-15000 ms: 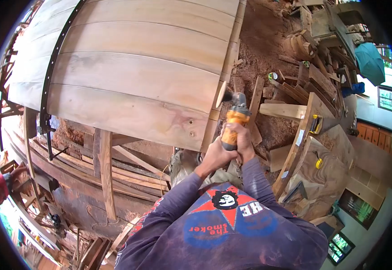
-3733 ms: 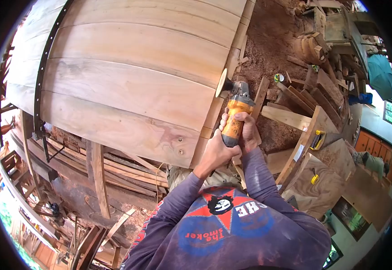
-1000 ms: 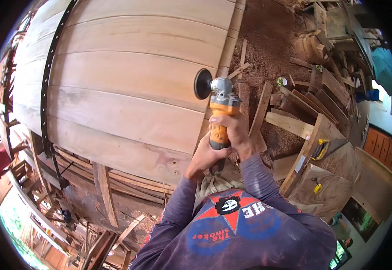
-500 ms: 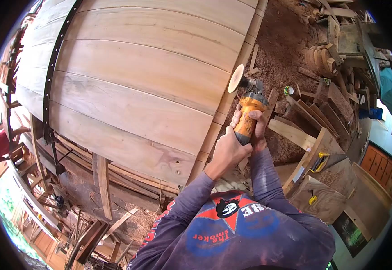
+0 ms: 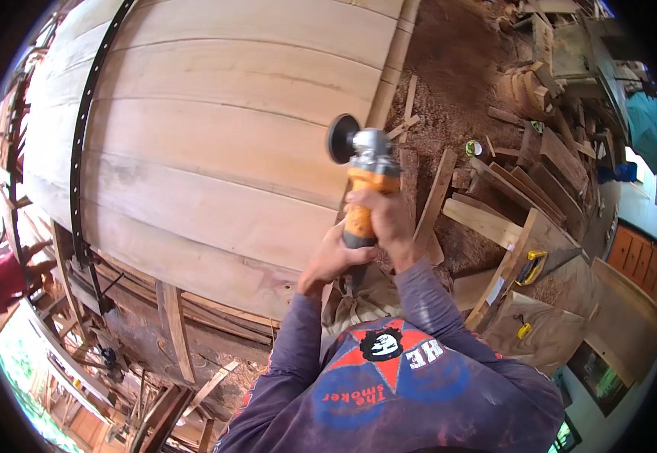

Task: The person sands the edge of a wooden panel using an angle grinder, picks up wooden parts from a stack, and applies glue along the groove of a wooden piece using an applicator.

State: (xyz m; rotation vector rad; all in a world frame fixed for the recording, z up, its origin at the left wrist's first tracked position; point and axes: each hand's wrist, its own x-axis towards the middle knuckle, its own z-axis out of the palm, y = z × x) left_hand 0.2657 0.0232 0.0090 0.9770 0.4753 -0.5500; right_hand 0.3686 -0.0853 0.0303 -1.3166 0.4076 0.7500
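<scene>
An orange and black angle grinder (image 5: 360,221) with a sanding disc is held up in front of me, over the right edge of a broad panel of joined wooden boards (image 5: 215,151). Its round disc (image 5: 343,139) now shows a dark face and sits above the panel's right side; I cannot tell whether it touches the wood. My right hand (image 5: 390,221) wraps around the grinder's body from the right. Around its rear end, from the left and below, closes my left hand (image 5: 336,258). Part of the grip is hidden behind the fingers.
A black perforated metal strip (image 5: 81,136) crosses the panel's left side. Wood offcuts (image 5: 521,185) and sawdust (image 5: 449,83) cover the ground at right. A yellow-handled handsaw (image 5: 532,268) lies near a yellow tool (image 5: 524,331). Someone in red (image 5: 4,275) is at far left.
Both hands have moved the grinder left and slightly down, toward the panel. The disc has turned from its pale side to a dark side, and my right hand's grip has rotated around the body.
</scene>
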